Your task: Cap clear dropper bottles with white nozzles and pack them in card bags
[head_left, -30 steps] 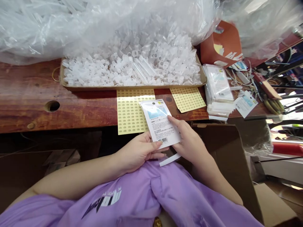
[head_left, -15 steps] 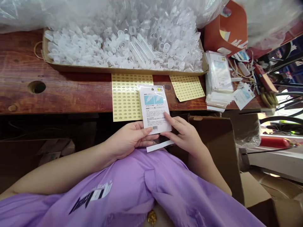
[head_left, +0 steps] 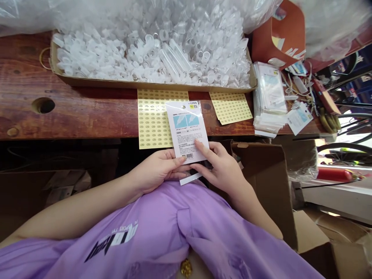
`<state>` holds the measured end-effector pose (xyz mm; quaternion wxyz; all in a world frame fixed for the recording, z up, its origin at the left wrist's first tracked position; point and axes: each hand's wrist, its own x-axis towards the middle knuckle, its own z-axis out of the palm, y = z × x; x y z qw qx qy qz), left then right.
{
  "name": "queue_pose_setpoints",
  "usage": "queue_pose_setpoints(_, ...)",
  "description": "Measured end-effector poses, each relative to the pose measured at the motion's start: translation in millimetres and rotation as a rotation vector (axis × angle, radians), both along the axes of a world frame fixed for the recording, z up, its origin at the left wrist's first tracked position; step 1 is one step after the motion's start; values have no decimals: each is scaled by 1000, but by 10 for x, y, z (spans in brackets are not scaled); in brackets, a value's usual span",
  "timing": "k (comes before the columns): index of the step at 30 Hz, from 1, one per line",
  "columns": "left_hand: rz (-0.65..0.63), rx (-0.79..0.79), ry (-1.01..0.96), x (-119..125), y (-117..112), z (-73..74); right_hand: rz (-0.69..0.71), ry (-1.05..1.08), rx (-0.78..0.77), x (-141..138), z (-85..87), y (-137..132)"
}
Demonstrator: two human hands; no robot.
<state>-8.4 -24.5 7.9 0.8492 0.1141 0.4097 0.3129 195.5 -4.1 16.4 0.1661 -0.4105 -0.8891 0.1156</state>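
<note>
at surface's [head_left: 95, 123] near edge, my left hand [head_left: 157, 166] pinches packet [head_left: 187, 133], right hand [head_left: 223, 166] touching, grip unclear; likely light, slick; hold corners.

White card [head_left: 186, 135] with blue panels [head_left: 180, 121]

Purple top [head_left: 157, 228] with black-and-white lettering [head_left: 112, 241], gold pendant [head_left: 186, 267]

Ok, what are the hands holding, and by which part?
A printed card: left hand at its lower-left corner, right hand at its lower right side.
</note>
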Motion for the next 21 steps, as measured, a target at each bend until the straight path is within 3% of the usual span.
queue_pose_setpoints(10, 63, -95, -26, 7, 35, 77, -48, 47, 45, -52, -63, -9)
queue_pose_setpoints(21, 53, 63, 54, 15, -2, 24, -116, 134, -18, -61, -163, 27)
